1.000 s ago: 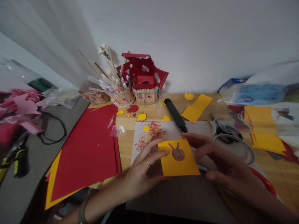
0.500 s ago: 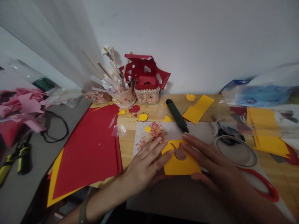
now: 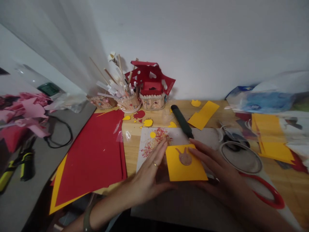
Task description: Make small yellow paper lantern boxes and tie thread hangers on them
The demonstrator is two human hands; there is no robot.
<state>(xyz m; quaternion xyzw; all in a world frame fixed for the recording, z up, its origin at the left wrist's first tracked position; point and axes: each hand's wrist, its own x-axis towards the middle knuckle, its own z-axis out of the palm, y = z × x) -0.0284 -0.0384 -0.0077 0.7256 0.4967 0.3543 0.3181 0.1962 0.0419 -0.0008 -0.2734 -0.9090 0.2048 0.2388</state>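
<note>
A square of yellow paper (image 3: pixel 185 172) is raised in front of me, bearing a pinkish-brown rabbit-head shape (image 3: pixel 185 158); whether it is a cut-out hole is unclear. At the paper's right edge, my right hand (image 3: pixel 217 167) grips it, fingers along the upper corner and thumb low down. My left hand (image 3: pixel 151 169) is beside the left edge, fingers stretched out and thumb apart, close to the lower corner. Beneath both lies a white sheet (image 3: pixel 141 161) strewn with red and yellow paper bits (image 3: pixel 156 141). A dark green pen-like tool (image 3: pixel 181 120) rests just beyond the paper.
To the left lie red sheets (image 3: pixel 94 161) over a yellow one. Decorated wooden holders (image 3: pixel 130 101) and a red paper box (image 3: pixel 151 87) stand at the back. On the right are a roll of tape (image 3: pixel 220 151), red-handled scissors (image 3: pixel 277 199) and yellow paper pieces (image 3: pixel 267 129).
My left fingers have slid left off the paper's face and now lie along its edge. More of the rabbit shape shows. The view has shifted slightly.
</note>
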